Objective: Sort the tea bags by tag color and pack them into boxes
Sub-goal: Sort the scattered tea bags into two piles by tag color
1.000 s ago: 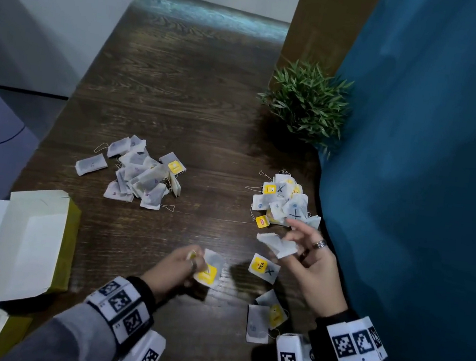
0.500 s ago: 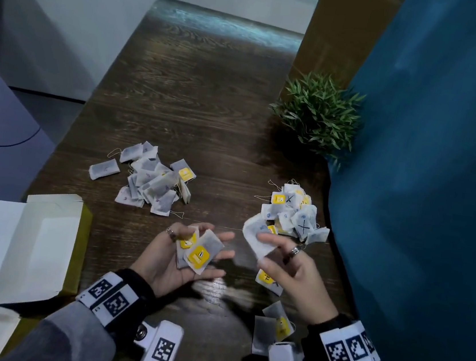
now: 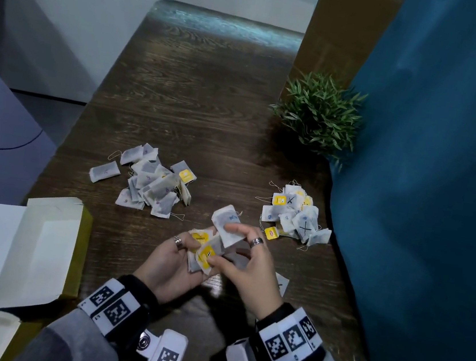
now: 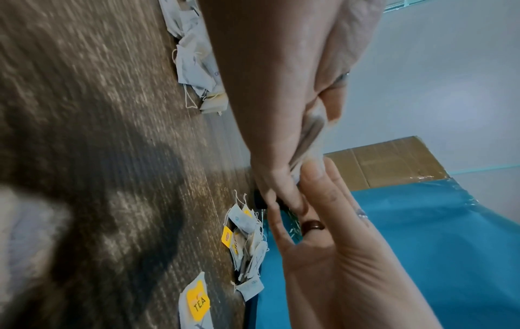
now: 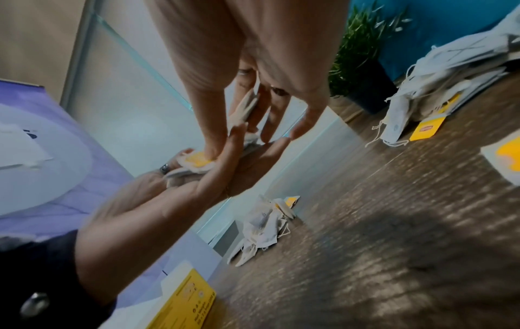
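Observation:
My left hand (image 3: 182,259) lies palm up above the table's near middle, its thumb curled over a small stack of yellow-tagged tea bags (image 3: 205,254). My right hand (image 3: 247,256) meets it from the right. Its fingers pinch a white tea bag (image 3: 227,224) marked in blue, and its thumb presses on the stack's top yellow tag (image 5: 197,159). In the left wrist view the stack (image 4: 306,138) shows edge-on between both hands. A pile of pale tea bags (image 3: 149,184) lies to the left, and a mixed pile (image 3: 295,214) with yellow tags to the right.
An open white and yellow box (image 3: 42,246) lies at the left edge of the dark wooden table (image 3: 210,102). A single tea bag (image 3: 282,283) rests on the table under my right wrist. A potted plant (image 3: 316,115) stands at the back right, and a blue curtain (image 3: 423,203) borders the right side.
My right hand has carried the white tea bag left from the right pile to my left hand. The two hands now touch over the stack.

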Available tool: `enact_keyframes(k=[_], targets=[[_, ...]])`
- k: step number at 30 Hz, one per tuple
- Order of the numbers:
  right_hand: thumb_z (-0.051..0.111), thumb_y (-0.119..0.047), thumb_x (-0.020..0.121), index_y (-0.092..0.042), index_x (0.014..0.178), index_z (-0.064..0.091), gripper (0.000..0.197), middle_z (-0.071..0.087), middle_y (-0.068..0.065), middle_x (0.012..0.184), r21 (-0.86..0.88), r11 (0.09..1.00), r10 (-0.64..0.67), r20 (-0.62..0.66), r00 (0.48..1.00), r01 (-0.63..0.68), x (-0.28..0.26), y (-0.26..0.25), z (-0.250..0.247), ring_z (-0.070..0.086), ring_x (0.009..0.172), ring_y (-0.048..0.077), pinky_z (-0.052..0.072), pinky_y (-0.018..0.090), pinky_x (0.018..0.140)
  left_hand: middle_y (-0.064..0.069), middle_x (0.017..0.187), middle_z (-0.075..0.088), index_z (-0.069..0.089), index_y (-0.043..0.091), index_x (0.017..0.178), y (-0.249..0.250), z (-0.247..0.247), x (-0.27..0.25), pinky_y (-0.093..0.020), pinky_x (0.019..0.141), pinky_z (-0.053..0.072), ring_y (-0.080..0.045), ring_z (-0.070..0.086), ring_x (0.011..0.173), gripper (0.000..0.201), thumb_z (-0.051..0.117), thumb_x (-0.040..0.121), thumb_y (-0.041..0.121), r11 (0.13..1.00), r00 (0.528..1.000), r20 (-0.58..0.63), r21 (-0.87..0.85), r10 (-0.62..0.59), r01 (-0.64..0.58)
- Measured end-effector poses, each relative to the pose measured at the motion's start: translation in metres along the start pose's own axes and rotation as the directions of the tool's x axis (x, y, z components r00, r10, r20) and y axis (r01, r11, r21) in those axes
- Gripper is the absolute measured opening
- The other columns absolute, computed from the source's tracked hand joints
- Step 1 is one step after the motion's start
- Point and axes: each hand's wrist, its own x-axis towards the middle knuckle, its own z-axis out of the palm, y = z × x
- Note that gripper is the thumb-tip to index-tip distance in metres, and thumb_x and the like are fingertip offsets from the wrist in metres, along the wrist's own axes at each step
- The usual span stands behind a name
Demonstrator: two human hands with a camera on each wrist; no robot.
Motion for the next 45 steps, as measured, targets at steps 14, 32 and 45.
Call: enact_keyframes(k=[14, 32, 45], targets=[[0.075, -0.009, 0.063, -0.031, 0.089, 0.057, 0.039, 0.061, 0.007, 0.096, -0.006, 0.977, -0.206, -0.306, 0.930, 0.214, 0.001, 0.001, -0.033, 0.059, 0.093, 0.013, 0.044, 0.017, 0.082, -0.024, 0.129, 0.056, 0.062, 0.014, 0.123, 0.011, 0.003, -0.002, -0.058, 0.093, 0.041, -0.047, 0.051, 0.118, 0.080, 0.085, 0.046, 0.020, 0.993, 0.999, -0.034, 0.115, -0.024, 0.028], [0.061, -0.020, 0.083, -0.016, 0.091, 0.064, 0.010, 0.068, -0.004, 0.087, 0.235, 0.969, -0.042, -0.145, 0.988, 0.075, -0.014, 0.005, -0.024, 0.058, 0.077, 0.011, 0.044, 0.011, 0.072, -0.014, 0.094, 0.069, 0.063, 0.009, 0.102, -0.001, 0.020, 0.003, -0.031, 0.073, 0.058, -0.020, 0.070, 0.077, 0.034, 0.048, 0.084, -0.015, 0.868, 0.949, -0.197, 0.479, 0.246, -0.126], [0.058, -0.012, 0.089, -0.029, 0.093, 0.062, 0.018, 0.061, 0.007, 0.110, -0.047, 0.981, 0.174, -0.191, 0.966, -0.186, 0.009, 0.054, -0.050, 0.057, 0.100, 0.012, 0.047, 0.040, 0.095, -0.010, 0.094, 0.067, 0.059, 0.012, 0.106, -0.003, -0.006, 0.015, -0.021, 0.054, 0.057, -0.012, 0.067, 0.066, 0.028, 0.057, 0.085, -0.005, 0.858, 0.881, -0.373, 0.510, 0.290, -0.067]])
